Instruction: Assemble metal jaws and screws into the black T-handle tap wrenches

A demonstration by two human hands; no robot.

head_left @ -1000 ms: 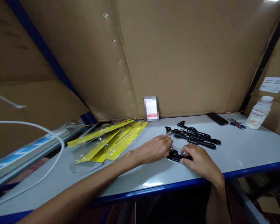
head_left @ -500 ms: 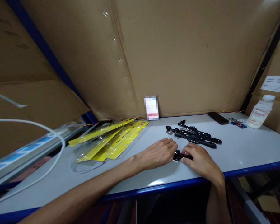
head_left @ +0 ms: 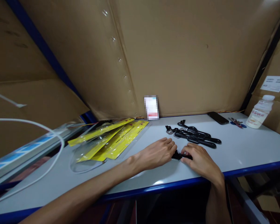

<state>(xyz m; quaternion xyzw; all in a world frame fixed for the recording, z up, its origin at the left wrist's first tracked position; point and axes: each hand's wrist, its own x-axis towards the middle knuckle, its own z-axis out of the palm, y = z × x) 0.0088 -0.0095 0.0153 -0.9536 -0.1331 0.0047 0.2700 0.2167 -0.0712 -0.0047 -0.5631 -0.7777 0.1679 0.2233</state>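
Note:
Near the front of the table, my left hand (head_left: 165,151) is closed around one end of a black hand tool (head_left: 176,155). My knuckles hide that end. Thumb and fingers of my right hand (head_left: 198,157) pinch the tool's other part from the right. The tool lies low, just above or on the tabletop; I cannot tell which. Just behind my hands lies a loose pile of similar black tools (head_left: 193,135), with long rounded handles and angular ends pointing left.
To the left, yellow cards in clear plastic packs (head_left: 123,141) overlap on the grey table (head_left: 140,179). A white cable (head_left: 60,140) loops at far left. A pixelated card (head_left: 151,108) leans on the cardboard wall. At right are a phone (head_left: 218,118), keys (head_left: 236,123) and a bottle (head_left: 260,112).
The tool between my hands has turned slightly; its pale lower edge no longer shows and a dark face does. Both hands stay in nearly the same place.

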